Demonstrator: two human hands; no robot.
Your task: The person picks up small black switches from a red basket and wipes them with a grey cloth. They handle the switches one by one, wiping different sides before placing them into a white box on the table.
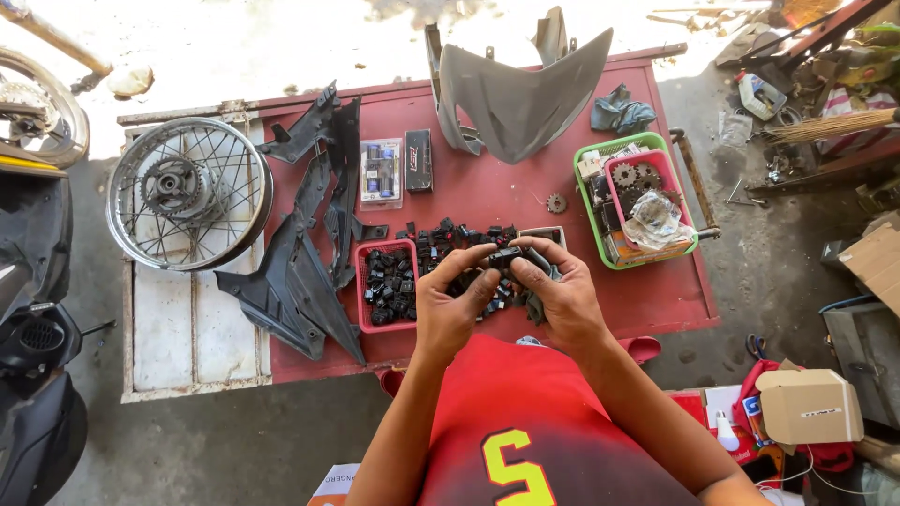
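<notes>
Two hands' fingers (pixel 480 258) clamped on one small black part (pixel 503 255) (above red tray (pixel 361 281)).

Bare red table top (pixel 487 192) lies open at centre frame, between the two flat packages (pixel 398 169) and the green basket (pixel 589 201); only a small sprocket (pixel 556 202) sits there. Access from the top of frame is blocked by the grey fairing (pixel 520 94). The left side is obstructed by black plastic panels (pixel 300 253) and the spoked wheel (pixel 187 192). Lower centre, the red tray (pixel 361 281) and scattered black parts (pixel 450 234) crowd the edge. A clear strip remains at lower right of the table.
</notes>
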